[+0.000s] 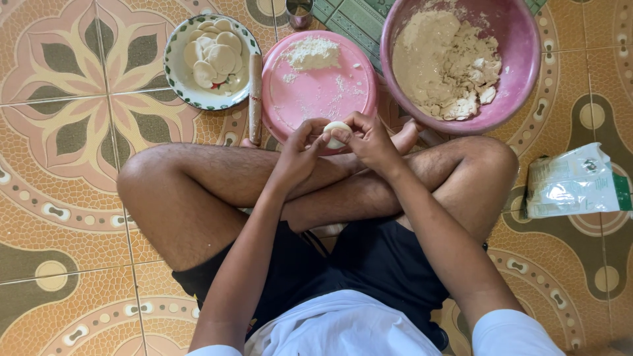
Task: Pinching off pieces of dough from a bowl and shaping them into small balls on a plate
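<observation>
A: State the grip on the dough ball (337, 132).

B: Centre of frame, above the crossed legs. Left hand (298, 153) and right hand (369, 140) both pinch it, fingers curled tight around it.

A: Surroundings?

B: Pink plate (300, 99) with flour just above; rolling pin (255, 89) left of it; pink bowl (521, 59) of dough upper right.

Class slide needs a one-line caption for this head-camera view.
Seated cross-legged, left hand and right hand pinch a dough ball above a floured pink plate.
</observation>
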